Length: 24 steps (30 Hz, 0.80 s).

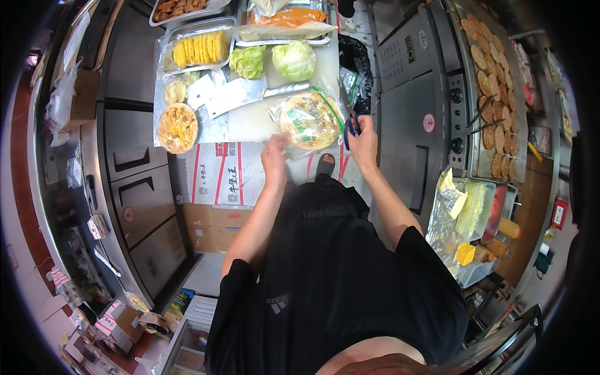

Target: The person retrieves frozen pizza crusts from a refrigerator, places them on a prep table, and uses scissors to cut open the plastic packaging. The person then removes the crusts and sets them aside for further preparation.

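My right hand (364, 145) grips a pair of scissors (348, 104) by their dark blue handles. The blades point away from me, along the right side of a clear plastic bag (332, 99) with green print and a green strip. Inside the bag is a stack of round flatbreads (323, 133). At the bag's lower left edge are the fingers of my left hand (275, 161); they are blurred, and whether they pinch the plastic cannot be told. A single round topped flatbread (178, 127) lies at the worktable's (248, 129) left front corner.
Lettuce heads (294, 61), a knife blade (287, 89), and a tray of yellow slices (200, 49) lie beyond the bag. A black bin bag (361, 51) stands right of the table. Farther right, a griddle (515, 154) holds several browned patties and tongs (483, 117). Steel cabinets (136, 159) line the left.
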### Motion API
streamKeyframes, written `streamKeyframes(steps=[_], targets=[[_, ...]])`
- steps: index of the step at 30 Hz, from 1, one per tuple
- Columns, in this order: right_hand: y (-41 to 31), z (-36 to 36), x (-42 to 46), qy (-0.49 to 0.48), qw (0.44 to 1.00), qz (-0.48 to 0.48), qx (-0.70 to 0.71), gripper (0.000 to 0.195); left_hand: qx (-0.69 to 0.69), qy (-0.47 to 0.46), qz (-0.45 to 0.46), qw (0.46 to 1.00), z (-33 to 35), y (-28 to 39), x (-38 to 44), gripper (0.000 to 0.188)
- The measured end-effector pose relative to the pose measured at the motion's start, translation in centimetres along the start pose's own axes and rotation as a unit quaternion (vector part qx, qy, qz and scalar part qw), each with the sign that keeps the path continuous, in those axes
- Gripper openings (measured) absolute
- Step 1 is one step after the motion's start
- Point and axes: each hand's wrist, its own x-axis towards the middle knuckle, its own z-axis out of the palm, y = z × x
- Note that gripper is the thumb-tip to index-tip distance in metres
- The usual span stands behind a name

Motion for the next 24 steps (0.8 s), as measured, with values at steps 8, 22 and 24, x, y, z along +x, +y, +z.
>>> streamKeyframes(steps=[8,22,24], targets=[[-3.5,1.0,-6.3,-0.249,0.935,0.169,0.188,0.026,0.047,-0.034,0.03,0.998,-0.4,0.5,0.9,0.021],[-10.3,5.0,-8.7,-0.366,0.74,0.425,0.371,0.04,0.162,-0.159,0.123,0.966,-4.9,-3.1,-0.8,0.035],[-10.1,5.9,-9.0,-0.325,0.774,0.407,0.359,0.042,0.178,-0.152,0.139,0.962,-5.2,-3.3,-0.6,0.033]])
